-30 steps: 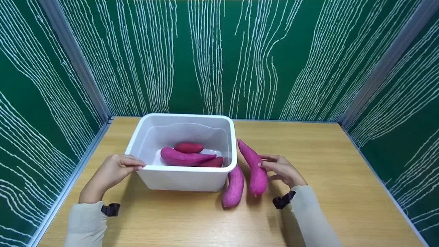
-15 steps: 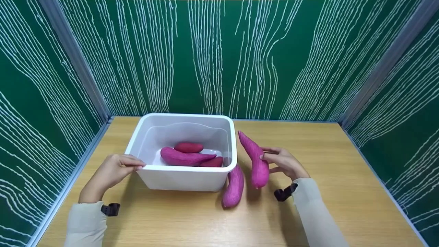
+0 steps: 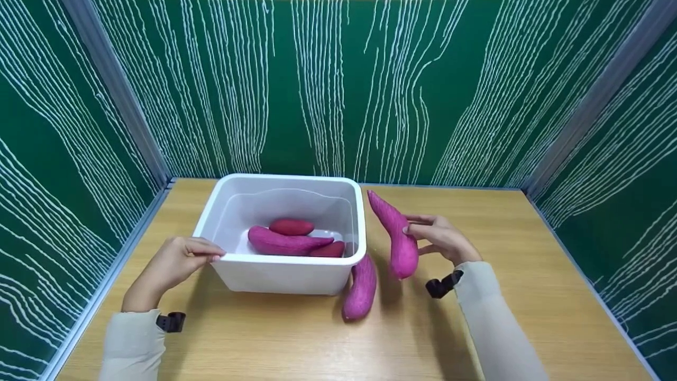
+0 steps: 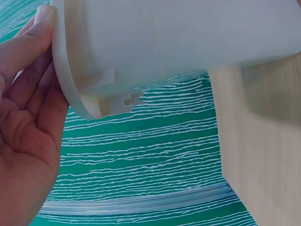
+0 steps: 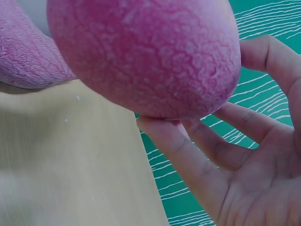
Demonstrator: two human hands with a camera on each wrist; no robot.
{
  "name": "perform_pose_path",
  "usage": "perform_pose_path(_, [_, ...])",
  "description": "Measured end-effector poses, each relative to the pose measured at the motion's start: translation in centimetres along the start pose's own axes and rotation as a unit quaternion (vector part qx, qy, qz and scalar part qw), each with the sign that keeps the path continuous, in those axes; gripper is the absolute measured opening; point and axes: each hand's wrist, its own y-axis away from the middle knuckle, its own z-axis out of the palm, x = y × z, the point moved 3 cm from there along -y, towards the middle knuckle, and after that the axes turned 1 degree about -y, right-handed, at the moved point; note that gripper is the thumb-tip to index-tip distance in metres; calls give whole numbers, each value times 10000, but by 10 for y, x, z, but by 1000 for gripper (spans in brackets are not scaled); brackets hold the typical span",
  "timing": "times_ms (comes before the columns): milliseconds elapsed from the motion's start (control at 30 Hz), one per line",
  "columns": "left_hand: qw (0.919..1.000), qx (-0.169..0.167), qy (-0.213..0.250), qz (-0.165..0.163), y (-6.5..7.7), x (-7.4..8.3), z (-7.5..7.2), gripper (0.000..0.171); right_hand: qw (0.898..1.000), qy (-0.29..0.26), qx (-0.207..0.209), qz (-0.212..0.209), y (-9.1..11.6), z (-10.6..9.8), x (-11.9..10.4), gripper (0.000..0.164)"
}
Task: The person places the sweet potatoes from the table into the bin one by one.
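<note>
My right hand [image 3: 443,239] pinches a long magenta sweet potato [image 3: 396,235] between thumb and fingers. It hangs over the table right of the white plastic bin [image 3: 285,276], narrow end up and to the far left. In the right wrist view its thick, wrinkled end [image 5: 150,56] fills the top. My left hand [image 3: 172,267] grips the bin's near-left rim, and the left wrist view shows fingers [image 4: 28,44] at that rim. Another magenta sweet potato [image 3: 360,291] lies on the table at the bin's near-right corner. Inside are a magenta sweet potato [image 3: 283,242] and two redder ones [image 3: 291,227].
The wooden table [image 3: 264,338] is bounded at the back and both sides by green panels [image 3: 317,95] with white wavy lines. Grey metal posts [image 3: 576,100] stand at the back corners. A black wrist camera [image 3: 443,284] sits on the right wrist.
My right hand has raised the sweet potato and carried it away from me, slightly to the right. The left hand, bin and other sweet potatoes have stayed put.
</note>
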Motion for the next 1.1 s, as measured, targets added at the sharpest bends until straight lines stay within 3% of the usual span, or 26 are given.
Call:
perform_pose_path(800, [9999,67,5,106,0,-1,-1,17,9997,157,13,-201,1,-7,-35,65])
perform_pose_path(1100, [9999,-15,61,-93,0,-4,0,20,9993,243,-37,-276,2,-8,-48,63])
